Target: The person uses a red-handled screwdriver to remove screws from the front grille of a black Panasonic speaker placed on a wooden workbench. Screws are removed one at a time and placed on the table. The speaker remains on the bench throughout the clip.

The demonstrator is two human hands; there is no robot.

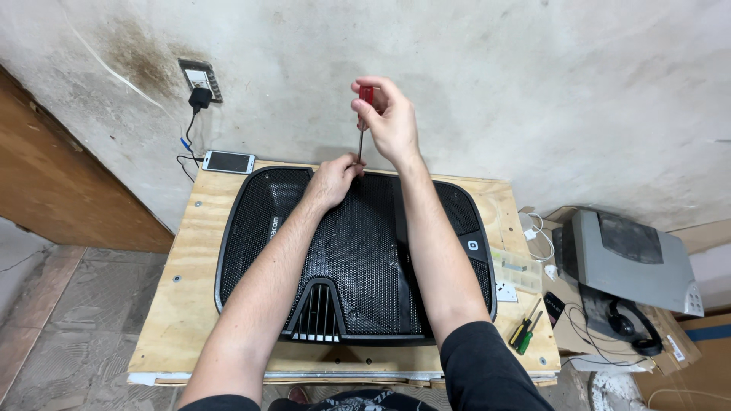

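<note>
A large black mesh-covered device (350, 251) lies flat on a small plywood table (183, 304). My right hand (392, 122) grips the red handle of a screwdriver (364, 114) held upright, its tip at the device's far edge. My left hand (333, 179) rests on that far edge, fingers pinching the screwdriver shaft near the tip.
A white phone (228, 161) lies at the table's far left corner, cabled to a wall charger (199, 97). Green and yellow-handled screwdrivers (524, 335) and a clear plastic box (518, 270) sit at the right edge. A grey machine (632, 259) and headphones (628, 323) stand further right.
</note>
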